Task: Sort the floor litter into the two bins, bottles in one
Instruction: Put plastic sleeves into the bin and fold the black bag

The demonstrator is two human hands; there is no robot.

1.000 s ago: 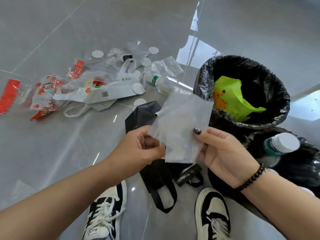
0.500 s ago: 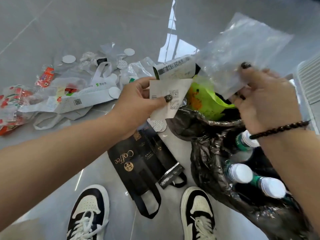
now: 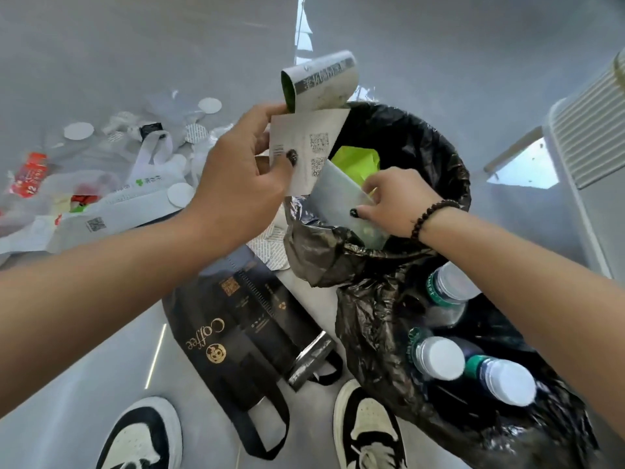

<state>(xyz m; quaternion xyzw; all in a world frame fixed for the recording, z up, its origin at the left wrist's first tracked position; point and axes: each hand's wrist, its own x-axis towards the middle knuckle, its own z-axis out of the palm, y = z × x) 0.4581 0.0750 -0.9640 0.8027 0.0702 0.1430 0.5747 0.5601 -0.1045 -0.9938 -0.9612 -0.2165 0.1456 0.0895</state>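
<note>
The left hand (image 3: 247, 164) pinches a curled paper label (image 3: 313, 106) — thumb pressed on its printed face, above the rim of the far bin (image 3: 449, 170). Just to its right and lower, the right hand (image 3: 395, 201) grips a clear plastic bag (image 3: 338, 201) and holds it inside that bin's mouth, against what looks like a green wrapper (image 3: 355, 160). Nearer than that grip, the second bin (image 3: 372, 326) holds capped bottles (image 3: 439, 357). Left of the left-hand grip more litter (image 3: 111, 184) lies scattered; below it, a black coffee bag (image 3: 236, 336) lies flat on the floor.
</note>
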